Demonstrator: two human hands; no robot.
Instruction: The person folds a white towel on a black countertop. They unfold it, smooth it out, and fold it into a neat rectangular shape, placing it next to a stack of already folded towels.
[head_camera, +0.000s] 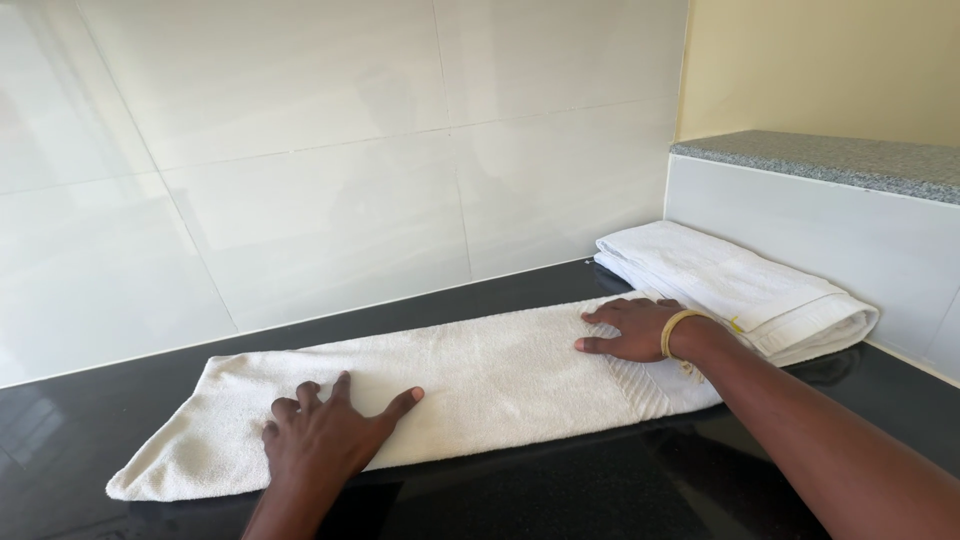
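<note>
Both palms press flat, fingers spread, gripping nothing: left hand and right hand on the long white towel. Behind its right end lies a folded towel on the black counter, against the white tiled wall.

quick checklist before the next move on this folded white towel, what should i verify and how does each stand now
1. Left hand flat on the long towel, near its left end: ok.
2. Right hand flat on the towel near its right end, yellow band on the wrist clear of the cloth: ok.
3. Towel lies as one long strip with fairly even long edges: ok.
4. Left end squared off: not ok, it tapers to a slanted corner.
5. Second folded towel apart from the strip: cannot tell, it lies right behind the right hand by the wall.
6. Black counter dry and clean beneath: cannot tell, it is glossy.
</note>
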